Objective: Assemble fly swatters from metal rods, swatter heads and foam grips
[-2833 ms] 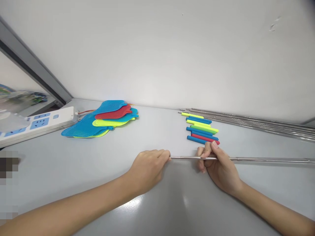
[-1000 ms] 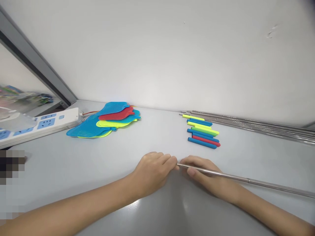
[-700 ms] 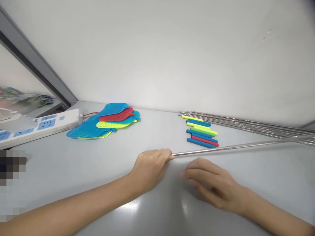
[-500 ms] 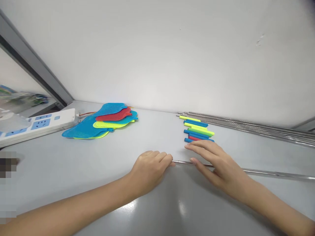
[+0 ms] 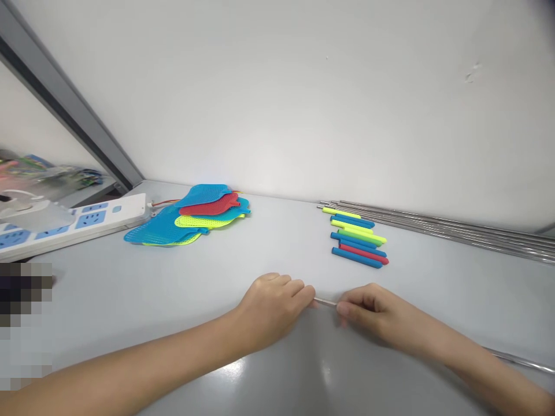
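A thin metal rod [image 5: 325, 301] runs sideways above the grey table, slanting down to the right. My left hand [image 5: 275, 309] is closed in a fist round its left end, which the fingers hide. A short way to the right, my right hand [image 5: 381, 312] pinches the same rod between thumb and fingers. A short stretch of bare metal shows between the hands. The rod's far part reappears beyond my right forearm. Beyond my right hand lie several plastic handle tubes [image 5: 358, 257] in blue, yellow, green and red.
Overlapping blue, red and yellow fly swatter heads [image 5: 167, 225] lie back left. Several more metal rods [image 5: 433, 222] lie along the wall [image 5: 303, 104] at back right. A white power strip [image 5: 117, 214] with plugs stands at the left. A blurred, pixelated patch covers the left edge.
My right hand has gone from spread fingers over the rod to pinching it near my left fist. The rod's right part has tilted lower. The view has shifted slightly.
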